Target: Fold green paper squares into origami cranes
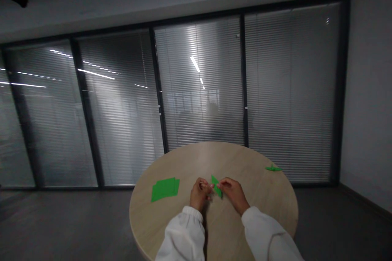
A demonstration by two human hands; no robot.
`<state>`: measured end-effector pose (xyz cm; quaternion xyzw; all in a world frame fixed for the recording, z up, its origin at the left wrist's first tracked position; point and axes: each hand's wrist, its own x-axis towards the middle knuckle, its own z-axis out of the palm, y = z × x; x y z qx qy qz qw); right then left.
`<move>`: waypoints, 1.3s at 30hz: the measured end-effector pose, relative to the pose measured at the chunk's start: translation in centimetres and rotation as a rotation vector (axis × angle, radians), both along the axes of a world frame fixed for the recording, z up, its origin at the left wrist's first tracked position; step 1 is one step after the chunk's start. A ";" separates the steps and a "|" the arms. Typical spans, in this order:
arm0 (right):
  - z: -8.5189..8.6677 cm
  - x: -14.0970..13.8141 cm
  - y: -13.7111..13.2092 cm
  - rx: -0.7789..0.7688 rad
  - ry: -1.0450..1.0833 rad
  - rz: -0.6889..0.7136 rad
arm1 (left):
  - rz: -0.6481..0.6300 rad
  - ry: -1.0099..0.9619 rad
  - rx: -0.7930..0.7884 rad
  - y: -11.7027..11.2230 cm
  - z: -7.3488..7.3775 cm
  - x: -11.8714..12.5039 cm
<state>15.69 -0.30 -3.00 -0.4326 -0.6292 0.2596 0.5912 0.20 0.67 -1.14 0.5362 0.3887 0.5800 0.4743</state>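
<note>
A small folded green paper piece (216,184) is held between both hands above a round light-wood table (263,195). My left hand (199,193) pinches its left side with curled fingers. My right hand (233,191) pinches its right side, fingers closed. Both arms wear white sleeves. The paper is partly folded into a pointed shape; its lower part is hidden by my fingers.
A stack of flat green paper sheets (165,188) lies on the table to the left. A finished folded green paper figure (273,168) sits near the table's far right edge. Glass partitions with blinds (202,89) stand behind; dark floor surrounds the table.
</note>
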 end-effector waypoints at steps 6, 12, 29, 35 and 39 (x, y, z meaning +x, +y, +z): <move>0.7 0.0 -0.6 0.189 -0.131 -0.125 | -0.194 -0.106 -0.114 -0.5 0.5 0.2; 0.2 0.4 0.0 0.284 -0.105 -0.086 | -0.264 -0.337 -0.320 -1.1 1.4 0.2; -0.1 0.2 -0.2 0.130 -0.071 -0.009 | -0.180 -0.130 -0.180 -0.4 0.4 -0.2; 0.0 0.2 -0.1 0.197 -0.147 0.038 | -0.186 -0.141 -0.148 -0.2 0.2 -0.3; -0.1 0.1 -0.2 0.174 -0.089 0.030 | -0.193 -0.136 -0.132 -0.1 0.2 -0.4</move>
